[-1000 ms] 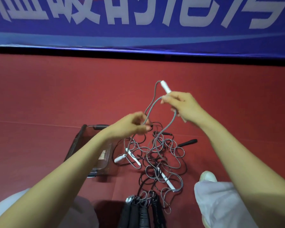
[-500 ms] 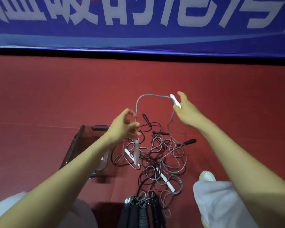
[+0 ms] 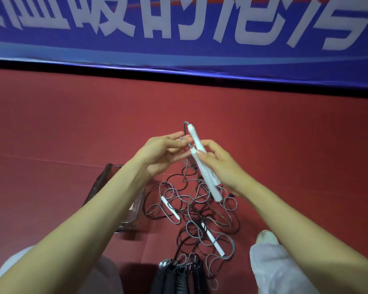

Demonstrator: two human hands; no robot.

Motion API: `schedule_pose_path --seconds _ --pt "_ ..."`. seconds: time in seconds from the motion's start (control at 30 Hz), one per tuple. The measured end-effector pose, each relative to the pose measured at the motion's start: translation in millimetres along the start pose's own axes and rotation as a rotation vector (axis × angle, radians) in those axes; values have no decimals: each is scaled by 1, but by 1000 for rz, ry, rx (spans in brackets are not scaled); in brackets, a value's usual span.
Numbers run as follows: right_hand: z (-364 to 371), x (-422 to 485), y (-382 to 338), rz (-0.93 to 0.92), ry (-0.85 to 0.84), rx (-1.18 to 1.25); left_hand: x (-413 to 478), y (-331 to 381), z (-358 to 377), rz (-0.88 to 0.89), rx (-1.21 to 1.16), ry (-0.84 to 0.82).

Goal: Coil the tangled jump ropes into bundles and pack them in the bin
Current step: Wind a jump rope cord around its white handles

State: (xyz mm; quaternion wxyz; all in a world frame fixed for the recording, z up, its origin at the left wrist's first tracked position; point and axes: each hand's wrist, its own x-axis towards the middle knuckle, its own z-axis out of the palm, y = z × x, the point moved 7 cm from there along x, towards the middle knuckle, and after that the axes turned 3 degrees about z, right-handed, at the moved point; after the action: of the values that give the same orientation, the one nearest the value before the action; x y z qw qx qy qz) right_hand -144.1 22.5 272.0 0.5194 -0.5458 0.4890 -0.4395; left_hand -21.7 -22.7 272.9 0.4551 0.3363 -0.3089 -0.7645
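Right hand (image 3: pixel 221 166) grips both white handles (image 3: pixel 197 143) side by side above the floor (image 3: pixel 72 124), long axes parallel, cord ends pointing toward the far edge and butts toward the near right. Left hand (image 3: pixel 159 155) is spread, its straight fingers touching the grey cord (image 3: pixel 182 141) above the tangle (image 3: pixel 200 211) beside the bin (image 3: pixel 100 183). Half a second ago the hands were apart, one handle each.

Open red floor (image 3: pixel 62 124) beyond, tangled ropes (image 3: pixel 192 205) crowding beside bin (image 3: pixel 100 183)
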Motion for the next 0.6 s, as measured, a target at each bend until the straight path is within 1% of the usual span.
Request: schedule_pose_path --seconds 0.13,0.23,0.3,0.37,0.4,0.43,0.47,0.5,0.53,0.57,0.6 --pt "9 -3 0 33 -81 119 1 4 -10 12 -137 108" --pt "12 -6 3 62 -121 98 5 11 -20 45 -211 171" --pt "15 -8 4 85 -131 135 4 15 -21 78 -217 188" --pt "14 -8 5 97 -119 164 4 16 -21 112 -146 194" --pt "13 -8 5 99 -110 157 4 16 -21 122 -26 199" --pt "12 -8 4 102 -103 147 3 18 -24 137 221 217" --pt "10 -8 4 108 -103 137 3 23 -27 176 577 248" --pt "8 -9 3 118 -113 131 2 31 -28 259 936 286" --pt "7 -10 2 131 -134 130 0 40 -25 385 1177 295" --pt "6 -12 0 145 -163 132 -2 45 -18 507 1260 246" --pt "6 -14 -1 158 -198 137 -5 47 -12 581 1248 155"
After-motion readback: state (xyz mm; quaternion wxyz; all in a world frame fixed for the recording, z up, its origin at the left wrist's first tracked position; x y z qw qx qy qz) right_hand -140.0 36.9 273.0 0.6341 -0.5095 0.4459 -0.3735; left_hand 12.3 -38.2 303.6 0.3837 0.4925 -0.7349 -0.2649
